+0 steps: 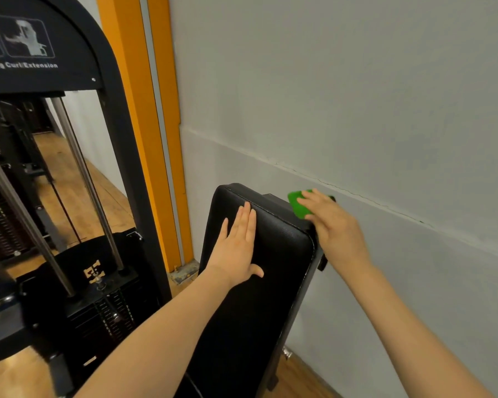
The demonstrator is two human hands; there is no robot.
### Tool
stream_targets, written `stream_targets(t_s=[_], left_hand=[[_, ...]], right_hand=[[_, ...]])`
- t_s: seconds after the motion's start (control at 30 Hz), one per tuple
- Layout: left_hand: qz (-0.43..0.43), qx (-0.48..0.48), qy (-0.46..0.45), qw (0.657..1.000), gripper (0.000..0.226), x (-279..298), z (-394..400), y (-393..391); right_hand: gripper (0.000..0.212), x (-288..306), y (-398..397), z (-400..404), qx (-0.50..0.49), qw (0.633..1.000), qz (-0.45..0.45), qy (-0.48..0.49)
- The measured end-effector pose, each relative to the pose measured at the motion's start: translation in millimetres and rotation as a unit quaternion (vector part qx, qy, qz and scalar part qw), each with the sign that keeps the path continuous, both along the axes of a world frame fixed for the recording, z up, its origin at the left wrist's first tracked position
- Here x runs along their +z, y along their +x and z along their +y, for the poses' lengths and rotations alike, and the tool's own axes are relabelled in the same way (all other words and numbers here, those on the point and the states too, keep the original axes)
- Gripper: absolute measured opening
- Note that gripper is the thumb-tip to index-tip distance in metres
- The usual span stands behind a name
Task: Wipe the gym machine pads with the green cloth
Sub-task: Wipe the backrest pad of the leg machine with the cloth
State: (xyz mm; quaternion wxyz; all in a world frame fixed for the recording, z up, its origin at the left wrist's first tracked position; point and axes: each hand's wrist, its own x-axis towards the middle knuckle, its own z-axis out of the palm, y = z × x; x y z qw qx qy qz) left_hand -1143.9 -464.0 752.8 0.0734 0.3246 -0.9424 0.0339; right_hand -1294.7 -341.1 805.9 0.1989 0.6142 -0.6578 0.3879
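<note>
A long black padded backrest [273, 271] of the gym machine stands upright in the middle, close to the wall. My left hand [237, 248] lies flat on the pad's front face near its top, fingers straight and together, holding nothing. My right hand [332, 225] presses the green cloth [297, 204] against the pad's top right edge, on the side facing the wall. Most of the cloth is hidden under my fingers.
The machine's black frame [121, 145] with the label "Leg Curl/Extension", steel guide rods [81, 179] and weight stack [107, 314] stands at the left. An orange door frame [167, 139] rises behind it. A grey wall [357, 110] runs right behind the pad. Wooden floor [296, 377] shows below.
</note>
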Motion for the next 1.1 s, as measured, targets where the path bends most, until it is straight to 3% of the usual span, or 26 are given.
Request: stream_targets(t_s=[0.1,0.3,0.6,0.77,0.97,1.1], left_hand=[[0.001,0.003,-0.002,1.0,0.125,0.4,2.0,0.1],[-0.006,0.01,-0.013,1.0,0.125,0.9,2.3,-1.8],[-0.01,0.026,-0.03,0.999,0.125,2.2,8.6,-0.6],[0.001,-0.039,-0.063,0.997,0.123,0.6,25.2,-5.2],[-0.002,-0.016,-0.044,0.999,0.127,1.4,26.5,-12.1],[0.001,-0.022,-0.038,0.999,0.127,1.5,26.6,-12.6]], right_hand=[[0.031,-16.6,4.3,-14.9,-0.017,0.998,-0.025,0.049],[0.032,-68.9,32.0,29.1,-0.098,0.98,-0.141,-0.098],[0.037,-56.2,13.3,14.1,-0.064,0.995,-0.052,-0.063],[0.036,-75.1,16.4,23.0,-0.045,0.989,-0.111,-0.086],[0.039,-112.4,37.1,44.2,-0.069,0.981,-0.164,-0.079],[0.04,-92.6,31.8,52.3,-0.071,0.978,-0.166,-0.109]])
